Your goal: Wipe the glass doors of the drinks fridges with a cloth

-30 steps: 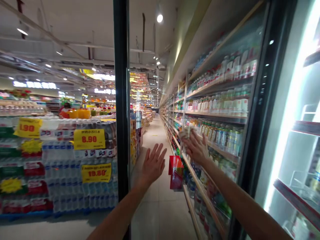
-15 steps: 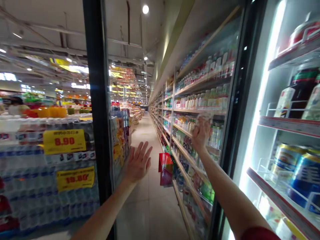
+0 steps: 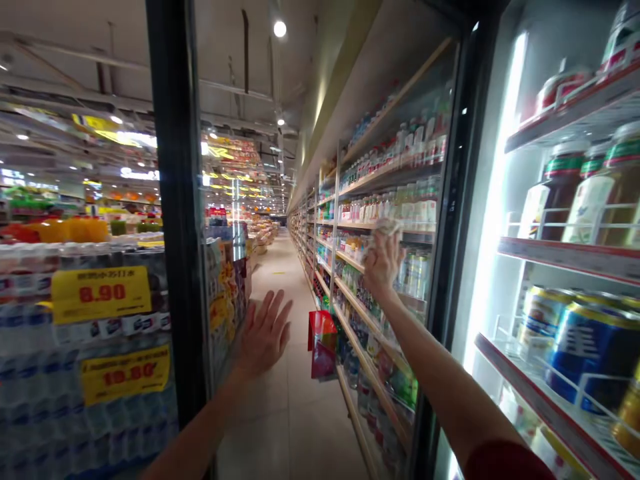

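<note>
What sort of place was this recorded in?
Most likely a supermarket, around its drinks section: a yellow price sign reading 8.90 is at the stacked bottles on the left, and a lit cooler with shelved cans is on the right.

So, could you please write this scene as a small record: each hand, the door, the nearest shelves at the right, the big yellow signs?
left hand: open, fingers spread; whether it touches the glass is unclear
right hand: raised, with a pale cloth, blurred
door: glass, black frame
shelves: bottles above cans
yellow signs: two at the left; upper one reads 8.90
</note>
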{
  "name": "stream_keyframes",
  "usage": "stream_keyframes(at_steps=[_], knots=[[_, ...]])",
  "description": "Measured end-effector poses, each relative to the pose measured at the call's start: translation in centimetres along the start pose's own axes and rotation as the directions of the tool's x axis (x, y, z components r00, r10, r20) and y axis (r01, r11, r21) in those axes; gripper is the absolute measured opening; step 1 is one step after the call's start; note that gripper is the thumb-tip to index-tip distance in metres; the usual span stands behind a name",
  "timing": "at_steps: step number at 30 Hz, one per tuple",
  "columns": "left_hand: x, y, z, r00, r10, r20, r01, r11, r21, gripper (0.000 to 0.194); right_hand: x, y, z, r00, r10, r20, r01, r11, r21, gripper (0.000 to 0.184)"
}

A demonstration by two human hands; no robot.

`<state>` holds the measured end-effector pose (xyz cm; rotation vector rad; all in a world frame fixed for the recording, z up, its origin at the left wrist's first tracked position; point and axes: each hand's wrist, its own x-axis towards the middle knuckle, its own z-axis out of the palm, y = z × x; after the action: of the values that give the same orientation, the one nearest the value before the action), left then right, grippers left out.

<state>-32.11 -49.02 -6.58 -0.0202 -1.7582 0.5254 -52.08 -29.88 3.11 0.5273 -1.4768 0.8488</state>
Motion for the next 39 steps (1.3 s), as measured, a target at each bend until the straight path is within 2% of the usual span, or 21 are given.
stream_keyframes(at_steps=[1, 4, 5, 6, 7, 9, 10, 12, 14, 16, 17, 20, 22, 23, 25, 28, 30, 33, 35, 37, 39], knots=[[0.0, 0.0, 0.0, 1.0, 0.002, 0.0, -0.002, 1.0, -0.001, 0.056, -0.6, -0.8, -0.1, 0.975, -0.212, 0.065, 0.21, 0.977, 0.038, 0.045], [0.1, 0.1, -0.2, 1.0, -0.01, -0.003, 0.01, 1.0, -0.024, 0.057, -1.4, -2.1, -0.2, 0.735, -0.659, 0.162, 0.633, 0.752, 0.185, 0.042], [0.2, 0.1, -0.2, 1.0, -0.013, -0.004, 0.013, 0.999, -0.033, 0.057, -1.0, -2.0, -0.1, 0.754, -0.637, 0.158, 0.612, 0.769, 0.182, 0.041], [0.2, 0.1, -0.3, 1.0, -0.016, -0.007, 0.015, 0.999, -0.039, 0.056, -0.4, -1.7, 0.0, 0.843, -0.52, 0.135, 0.502, 0.852, 0.146, 0.042], [0.3, 0.2, -0.4, 1.0, -0.018, -0.01, 0.017, 0.999, -0.043, 0.056, 0.4, -1.4, 0.1, 0.945, -0.316, 0.084, 0.308, 0.947, 0.095, 0.043], [0.4, 0.3, -0.4, 1.0, -0.021, -0.012, 0.02, 0.999, -0.046, 0.055, 1.7, -1.2, 0.4, 0.998, 0.053, -0.032, -0.051, 0.998, 0.042, 0.047], [0.4, 0.3, -0.4, 1.0, -0.021, -0.013, 0.02, 0.999, -0.046, 0.054, 1.9, -1.6, 0.5, 0.994, 0.094, -0.053, -0.092, 0.995, 0.043, 0.049], [0.4, 0.3, -0.4, 0.999, -0.026, -0.025, 0.024, 0.999, -0.043, 0.051, 1.1, -3.0, 0.6, 0.995, -0.101, -0.003, 0.101, 0.992, 0.07, 0.048], [0.4, 0.2, -0.4, 0.999, -0.025, -0.03, 0.024, 0.999, -0.047, 0.048, -0.2, -4.5, 0.6, 0.868, -0.487, 0.099, 0.471, 0.869, 0.152, 0.044], [0.3, 0.1, -0.4, 0.999, -0.027, -0.024, 0.025, 0.998, -0.061, 0.045, -0.6, -4.7, 0.5, 0.723, -0.675, 0.146, 0.645, 0.735, 0.206, 0.042], [0.2, 0.1, -0.3, 0.999, -0.032, -0.018, 0.03, 0.997, -0.075, 0.044, -0.1, -4.2, 0.4, 0.729, -0.667, 0.153, 0.64, 0.744, 0.195, 0.042], [0.0, 0.1, -0.3, 0.999, -0.054, -0.008, 0.052, 0.993, -0.103, 0.044, 2.8, -1.9, 0.3, 0.985, -0.166, 0.056, 0.163, 0.985, 0.048, 0.044], [0.0, 0.2, -0.2, 0.998, -0.058, -0.011, 0.057, 0.993, -0.101, 0.045, 3.9, -1.6, 0.4, 0.991, 0.135, -0.021, -0.135, 0.991, 0.018, 0.047], [-0.1, 0.3, -0.2, 0.998, -0.054, -0.012, 0.053, 0.994, -0.097, 0.046, 3.6, -2.2, 0.4, 0.99, 0.144, -0.014, -0.143, 0.989, 0.02, 0.047], [0.0, 0.3, -0.3, 0.998, -0.054, -0.015, 0.052, 0.994, -0.092, 0.046, 1.6, -4.3, 0.5, 0.993, -0.102, 0.061, 0.099, 0.993, 0.059, 0.046], [0.2, 0.1, -0.5, 1.0, -0.029, -0.005, 0.028, 0.997, -0.069, 0.048, -1.8, -7.3, 0.5, 0.786, -0.605, 0.126, 0.578, 0.792, 0.196, 0.043], [0.4, 0.0, -0.7, 1.0, -0.003, 0.006, 0.003, 0.999, -0.044, 0.049, -1.8, -7.4, 0.5, 0.714, -0.687, 0.131, 0.652, 0.722, 0.231, 0.043], [0.3, -0.1, -0.9, 1.0, 0.01, 0.01, -0.009, 1.0, -0.028, 0.05, 1.5, -5.1, 0.6, 0.95, -0.296, 0.099, 0.282, 0.95, 0.131, 0.045], [0.1, 0.1, -1.1, 1.0, -0.004, 0.001, 0.004, 0.999, -0.033, 0.051, 3.5, -4.0, 0.7, 0.999, 0.033, 0.017, -0.035, 0.996, 0.083, 0.047], [0.1, 0.3, -1.4, 0.999, -0.028, -0.021, 0.027, 0.999, -0.047, 0.051, 3.7, -4.3, 0.6, 1.0, 0.013, 0.007, -0.014, 0.996, 0.09, 0.046], [1.2, 0.7, -1.9, 0.998, -0.036, -0.045, 0.033, 0.997, -0.074, 0.052, 2.3, -5.7, 0.5, 0.964, -0.255, 0.068, 0.246, 0.961, 0.124, 0.044]])
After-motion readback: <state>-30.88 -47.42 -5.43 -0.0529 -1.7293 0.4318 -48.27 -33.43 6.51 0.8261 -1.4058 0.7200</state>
